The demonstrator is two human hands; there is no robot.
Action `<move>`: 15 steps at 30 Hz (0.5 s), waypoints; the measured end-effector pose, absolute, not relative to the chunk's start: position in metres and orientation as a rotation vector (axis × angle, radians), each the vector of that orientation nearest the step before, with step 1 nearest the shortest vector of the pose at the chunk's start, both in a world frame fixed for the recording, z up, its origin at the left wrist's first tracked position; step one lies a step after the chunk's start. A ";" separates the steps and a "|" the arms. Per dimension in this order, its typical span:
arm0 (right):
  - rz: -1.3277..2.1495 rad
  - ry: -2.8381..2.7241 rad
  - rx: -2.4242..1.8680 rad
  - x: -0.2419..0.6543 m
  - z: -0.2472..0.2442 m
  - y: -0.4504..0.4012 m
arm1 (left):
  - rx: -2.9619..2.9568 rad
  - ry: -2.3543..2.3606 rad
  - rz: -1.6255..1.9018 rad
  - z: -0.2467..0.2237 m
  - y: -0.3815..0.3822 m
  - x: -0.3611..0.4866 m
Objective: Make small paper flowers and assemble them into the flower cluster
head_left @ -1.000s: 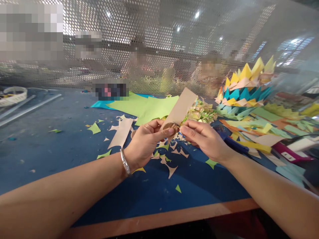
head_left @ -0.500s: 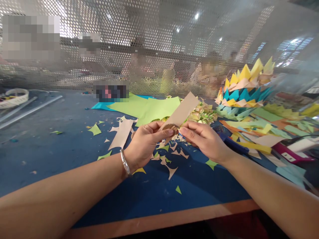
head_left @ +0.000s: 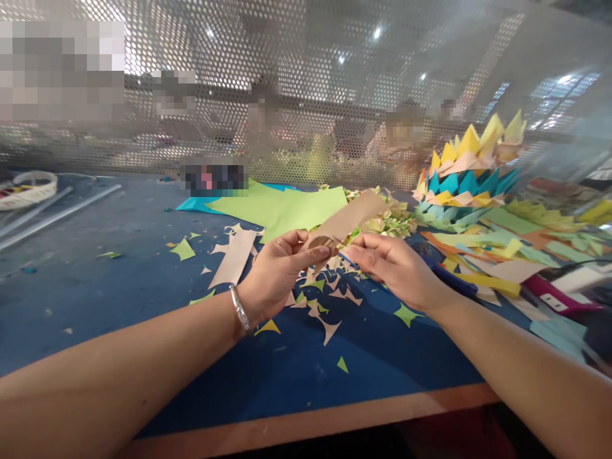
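Observation:
A tan paper strip [head_left: 351,217] is pinched in my left hand [head_left: 282,271], its near end curled over by the thumb and its far end rising to the right. My right hand [head_left: 385,264] is closed beside that curled end, fingers around a thin tool with a blue part [head_left: 350,257]; its exact kind is hard to make out. Both hands are close together above the table. Below them lie many tan and green paper scraps [head_left: 329,328]. Another tan paper piece [head_left: 234,255] lies left of my left hand.
Green paper sheets [head_left: 301,210] lie behind my hands, near a heap of small folded paper pieces [head_left: 396,220]. At the right are a tiered pointed paper model [head_left: 471,172], coloured strips [head_left: 502,268] and a magenta box [head_left: 549,294]. A perforated screen [head_left: 306,76] stands behind.
The strip's far end has tipped lower and to the right, and the strip looks more bent. More of the blue tool shows at my right fingers. Both hands have barely moved.

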State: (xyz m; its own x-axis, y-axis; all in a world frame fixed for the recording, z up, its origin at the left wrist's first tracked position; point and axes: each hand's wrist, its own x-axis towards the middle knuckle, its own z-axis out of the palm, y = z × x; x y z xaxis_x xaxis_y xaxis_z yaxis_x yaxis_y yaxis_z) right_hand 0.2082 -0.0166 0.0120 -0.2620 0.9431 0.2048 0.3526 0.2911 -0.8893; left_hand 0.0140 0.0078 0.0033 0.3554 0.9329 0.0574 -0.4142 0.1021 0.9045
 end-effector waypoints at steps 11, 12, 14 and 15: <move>0.886 -1.664 -1.116 0.197 0.005 -0.014 | 1.130 0.641 1.004 0.004 0.001 0.015; 0.872 -1.666 -1.111 0.197 0.004 -0.014 | 1.136 0.640 1.004 0.003 0.001 0.015; 0.848 -1.664 -1.096 0.197 0.003 -0.013 | 1.136 0.635 1.000 0.001 0.002 0.014; 0.842 -1.660 -1.085 0.196 0.003 -0.013 | 1.130 0.633 0.994 0.000 0.002 0.014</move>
